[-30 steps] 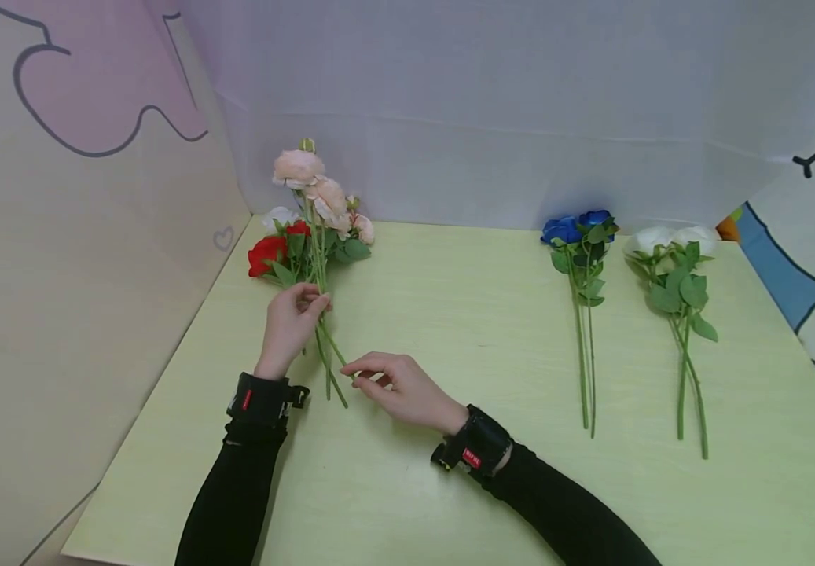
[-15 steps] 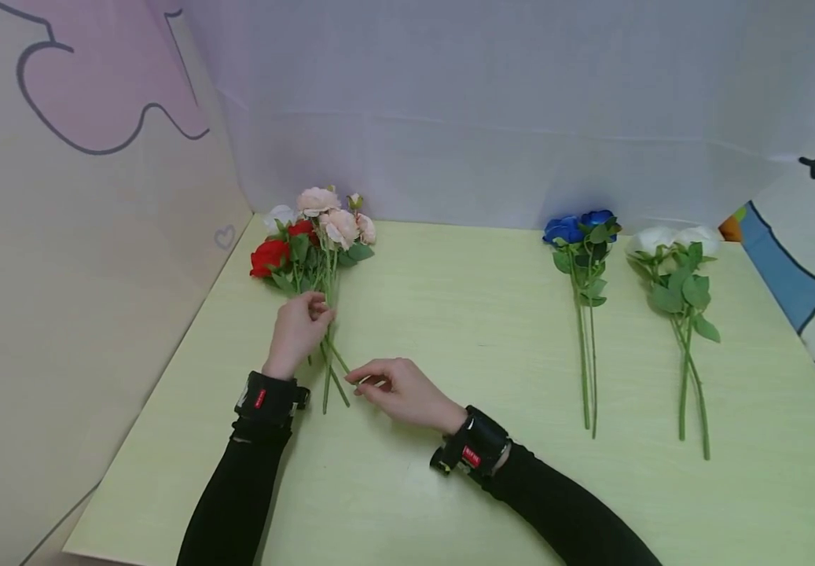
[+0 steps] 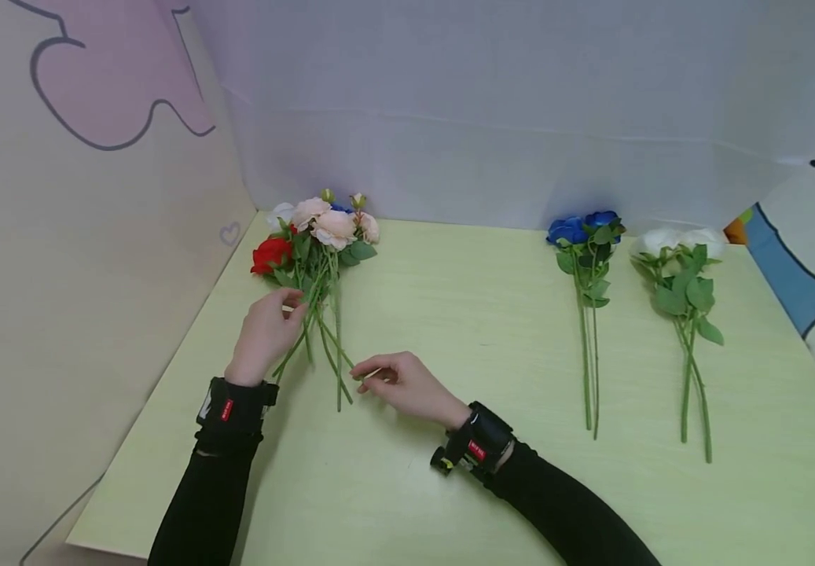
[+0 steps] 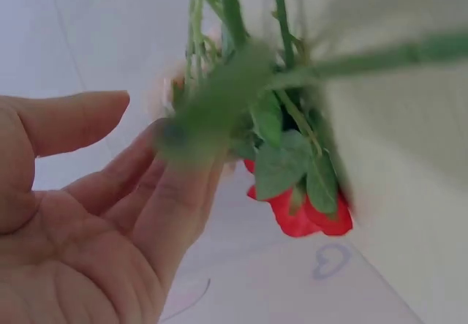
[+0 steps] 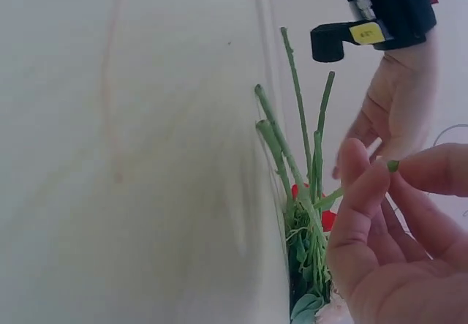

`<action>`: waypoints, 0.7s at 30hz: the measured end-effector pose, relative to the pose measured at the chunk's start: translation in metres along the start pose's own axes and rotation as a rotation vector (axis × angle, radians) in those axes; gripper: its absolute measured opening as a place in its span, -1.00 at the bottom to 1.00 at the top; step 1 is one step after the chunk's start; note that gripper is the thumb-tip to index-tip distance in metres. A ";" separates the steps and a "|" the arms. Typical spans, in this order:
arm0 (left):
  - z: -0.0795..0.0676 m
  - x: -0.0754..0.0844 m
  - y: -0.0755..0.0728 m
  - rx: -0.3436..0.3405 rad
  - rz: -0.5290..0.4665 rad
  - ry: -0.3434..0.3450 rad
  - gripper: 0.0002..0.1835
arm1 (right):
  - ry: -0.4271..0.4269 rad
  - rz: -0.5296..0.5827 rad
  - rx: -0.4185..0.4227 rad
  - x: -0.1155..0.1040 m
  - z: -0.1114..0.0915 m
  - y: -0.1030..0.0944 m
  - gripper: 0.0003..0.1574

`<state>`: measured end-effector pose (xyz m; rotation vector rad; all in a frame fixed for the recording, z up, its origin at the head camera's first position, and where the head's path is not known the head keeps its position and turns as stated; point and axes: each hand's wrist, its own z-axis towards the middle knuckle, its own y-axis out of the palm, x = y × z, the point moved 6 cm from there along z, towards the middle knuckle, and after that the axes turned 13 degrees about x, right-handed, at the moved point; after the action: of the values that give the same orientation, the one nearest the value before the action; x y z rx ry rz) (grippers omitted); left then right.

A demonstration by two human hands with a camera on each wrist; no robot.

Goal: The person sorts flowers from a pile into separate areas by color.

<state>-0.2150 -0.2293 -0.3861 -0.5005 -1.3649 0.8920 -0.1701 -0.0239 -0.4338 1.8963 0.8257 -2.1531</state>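
A bunch of flowers lies at the table's back left: pale pink blooms, a red rose, a white bloom and a bit of blue. Their green stems cross and fan toward the front. My left hand is beside the stems' left side; in the left wrist view its thumb stands apart from the fingers, which lie right at a blurred stem. My right hand pinches the lower end of one flower stem between thumb and fingertips, over the table in front of the bunch.
Two blue roses on long stems lie on the right of the pale table. Beside them are two white roses with crossed stems. A white cloth hangs behind, and a printed panel borders the left edge.
The pink flowers have come down into the bunch. My left hand has let go of their stems and drawn left. My right hand keeps pinching its stem in nearly the same place.
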 end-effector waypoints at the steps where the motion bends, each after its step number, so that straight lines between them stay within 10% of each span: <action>1: -0.001 -0.002 -0.001 -0.014 0.014 0.003 -0.58 | 0.011 0.017 -0.002 0.000 0.000 0.000 -0.61; 12: -0.019 -0.026 0.007 -0.250 0.128 -0.035 -0.49 | 0.041 -0.017 -0.112 -0.003 -0.002 0.004 -0.58; 21: -0.023 -0.024 0.013 -0.285 0.146 -0.051 -0.37 | -0.073 -0.167 -0.276 -0.008 -0.004 0.020 -0.54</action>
<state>-0.1955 -0.2363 -0.4153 -0.8088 -1.5269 0.8352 -0.1556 -0.0404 -0.4326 1.6556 1.2333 -2.0548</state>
